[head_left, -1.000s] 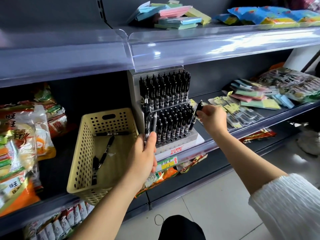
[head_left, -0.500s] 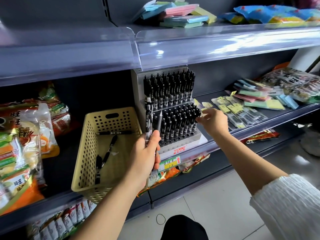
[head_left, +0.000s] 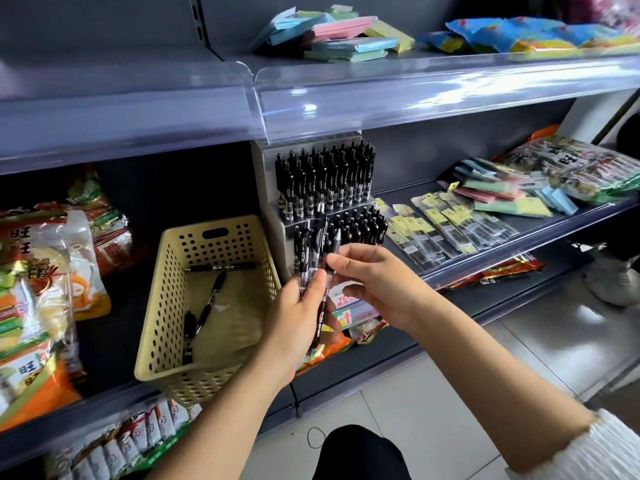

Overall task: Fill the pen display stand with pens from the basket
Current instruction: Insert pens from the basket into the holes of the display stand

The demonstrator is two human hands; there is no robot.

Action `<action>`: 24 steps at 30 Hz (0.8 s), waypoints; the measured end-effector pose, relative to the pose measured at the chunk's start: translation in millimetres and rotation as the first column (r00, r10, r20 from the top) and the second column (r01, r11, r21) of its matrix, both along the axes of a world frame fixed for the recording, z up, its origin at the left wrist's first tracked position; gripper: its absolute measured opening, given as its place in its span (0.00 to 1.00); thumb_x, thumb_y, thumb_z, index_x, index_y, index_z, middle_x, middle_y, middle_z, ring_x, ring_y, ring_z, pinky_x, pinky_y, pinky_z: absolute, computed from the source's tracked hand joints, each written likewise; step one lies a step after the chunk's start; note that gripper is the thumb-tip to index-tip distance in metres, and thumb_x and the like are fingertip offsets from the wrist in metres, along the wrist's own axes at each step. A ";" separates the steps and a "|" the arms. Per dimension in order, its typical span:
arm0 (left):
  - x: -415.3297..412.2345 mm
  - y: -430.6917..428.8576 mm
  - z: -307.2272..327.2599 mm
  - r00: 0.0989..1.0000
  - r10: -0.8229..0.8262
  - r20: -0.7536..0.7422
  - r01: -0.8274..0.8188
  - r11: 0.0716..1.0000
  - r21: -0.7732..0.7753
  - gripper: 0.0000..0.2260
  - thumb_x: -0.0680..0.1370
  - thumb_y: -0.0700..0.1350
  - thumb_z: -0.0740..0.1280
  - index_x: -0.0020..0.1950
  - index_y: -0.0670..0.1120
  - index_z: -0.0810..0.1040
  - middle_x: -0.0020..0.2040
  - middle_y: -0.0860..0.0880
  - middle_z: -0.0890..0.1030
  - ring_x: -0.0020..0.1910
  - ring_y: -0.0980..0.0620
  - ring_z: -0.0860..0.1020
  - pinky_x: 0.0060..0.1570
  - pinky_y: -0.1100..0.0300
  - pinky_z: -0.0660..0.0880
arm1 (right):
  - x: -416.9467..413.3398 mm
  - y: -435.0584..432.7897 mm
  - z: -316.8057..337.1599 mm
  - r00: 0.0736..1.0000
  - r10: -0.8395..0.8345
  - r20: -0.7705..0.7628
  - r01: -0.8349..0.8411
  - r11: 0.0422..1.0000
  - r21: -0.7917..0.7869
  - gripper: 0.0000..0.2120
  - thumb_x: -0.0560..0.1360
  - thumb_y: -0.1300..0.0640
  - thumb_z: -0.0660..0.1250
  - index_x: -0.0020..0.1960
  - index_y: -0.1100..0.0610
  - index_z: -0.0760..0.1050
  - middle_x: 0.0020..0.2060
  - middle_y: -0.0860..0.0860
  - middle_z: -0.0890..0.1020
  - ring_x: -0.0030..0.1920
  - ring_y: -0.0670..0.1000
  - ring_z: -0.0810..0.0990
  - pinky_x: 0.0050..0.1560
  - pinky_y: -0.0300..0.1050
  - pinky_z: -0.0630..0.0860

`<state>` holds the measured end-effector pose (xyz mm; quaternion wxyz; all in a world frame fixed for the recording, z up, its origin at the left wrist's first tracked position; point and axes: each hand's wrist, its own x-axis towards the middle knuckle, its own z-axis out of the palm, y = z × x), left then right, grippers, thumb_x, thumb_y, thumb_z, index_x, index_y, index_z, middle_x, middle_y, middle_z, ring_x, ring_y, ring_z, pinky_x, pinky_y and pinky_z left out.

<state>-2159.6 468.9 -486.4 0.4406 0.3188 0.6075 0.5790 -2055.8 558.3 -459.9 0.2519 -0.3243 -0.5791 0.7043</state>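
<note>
The grey two-tier pen display stand (head_left: 273, 209) stands on the middle shelf, both tiers crowded with black pens. In front of it my left hand (head_left: 294, 317) grips a small bunch of black pens (head_left: 313, 251) held upright. My right hand (head_left: 377, 285) has come across and pinches one pen of that bunch near its middle. The beige perforated basket (head_left: 162, 306) sits left of the stand, with three black pens (head_left: 207, 303) lying on its floor.
Snack bags (head_left: 45, 271) crowd the shelf left of the basket. Refill packs (head_left: 440, 226) and coloured notepads (head_left: 502, 199) lie right of the stand. A clear-fronted upper shelf (head_left: 346, 98) overhangs the stand. Below are a lower shelf and a tiled floor.
My right hand left the stand's lower right tier, where it set a pen, and came left to the bunch in my left hand. The left hand rose slightly.
</note>
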 end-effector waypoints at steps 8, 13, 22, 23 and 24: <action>-5.6 2.0 7.3 0.972 0.139 -0.189 -0.136 0.990 0.028 0.13 0.78 0.57 0.60 0.51 0.50 0.76 0.41 0.46 0.77 0.40 0.43 0.74 0.47 0.47 0.74 | 15.5 -7.5 6.6 0.993 0.061 0.101 -0.063 0.998 0.014 0.08 0.79 0.58 0.60 0.49 0.58 0.77 0.32 0.51 0.74 0.27 0.48 0.75 0.27 0.38 0.72; -6.2 0.3 15.0 0.984 0.109 -0.143 -0.104 0.994 0.042 0.11 0.73 0.59 0.67 0.42 0.52 0.76 0.40 0.56 0.81 0.41 0.59 0.78 0.44 0.58 0.74 | 19.4 -13.6 6.4 0.964 0.170 0.204 -0.212 0.955 0.208 0.06 0.76 0.58 0.66 0.50 0.59 0.80 0.31 0.50 0.75 0.28 0.48 0.71 0.30 0.40 0.71; -11.5 -3.4 17.5 0.962 0.264 -0.069 -0.259 0.963 0.072 0.10 0.75 0.52 0.67 0.46 0.45 0.75 0.35 0.52 0.74 0.28 0.58 0.67 0.33 0.63 0.64 | 52.8 16.8 1.6 0.998 0.014 0.060 -0.005 0.988 -0.153 0.09 0.66 0.64 0.71 0.46 0.62 0.78 0.33 0.52 0.80 0.31 0.46 0.80 0.33 0.35 0.78; -9.8 -3.6 17.9 0.963 0.254 -0.092 -0.249 0.966 0.066 0.10 0.75 0.51 0.67 0.47 0.45 0.76 0.36 0.51 0.75 0.29 0.58 0.68 0.34 0.63 0.65 | 53.9 19.1 -0.2 0.997 -0.069 -0.033 0.059 0.970 -0.237 0.07 0.66 0.64 0.70 0.44 0.62 0.77 0.34 0.54 0.80 0.33 0.47 0.81 0.33 0.35 0.78; -8.4 -2.5 15.9 0.962 0.241 -0.126 -0.234 0.970 0.068 0.10 0.75 0.50 0.68 0.48 0.44 0.77 0.38 0.51 0.77 0.32 0.58 0.71 0.34 0.64 0.66 | 53.3 21.2 -2.9 0.983 -0.148 -0.106 0.109 0.945 -0.307 0.06 0.66 0.64 0.70 0.41 0.61 0.75 0.34 0.54 0.80 0.34 0.47 0.82 0.33 0.35 0.79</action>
